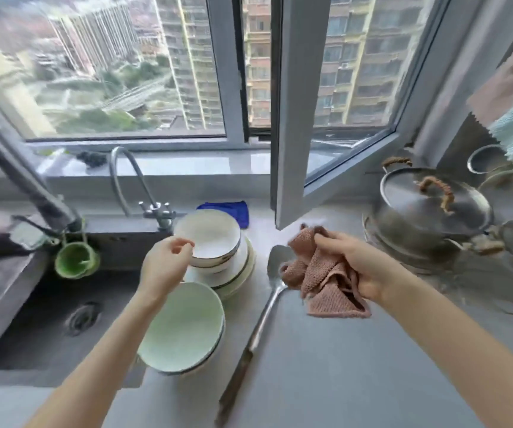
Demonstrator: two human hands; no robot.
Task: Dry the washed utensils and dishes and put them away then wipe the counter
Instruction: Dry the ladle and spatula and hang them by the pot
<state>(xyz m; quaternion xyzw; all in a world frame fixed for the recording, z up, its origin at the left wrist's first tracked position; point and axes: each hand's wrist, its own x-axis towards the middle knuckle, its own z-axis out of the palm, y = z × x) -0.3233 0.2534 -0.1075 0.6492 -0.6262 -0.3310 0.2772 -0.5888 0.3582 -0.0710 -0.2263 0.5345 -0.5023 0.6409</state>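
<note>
Your right hand is clenched round a bunched pink cloth over the worktop. Your left hand is loose, fingers half curled, holding nothing, at the rim of the top bowl of the stack beside the sink; whether it touches is unclear. The cloth hides part of the spatula blade. The pot is blurred

We find room to pass over the counter right of the spatula, while stacked bowls crowd its left beside the sink, the open window sash overhangs the far middle and a lidded pot blocks the far right.
</note>
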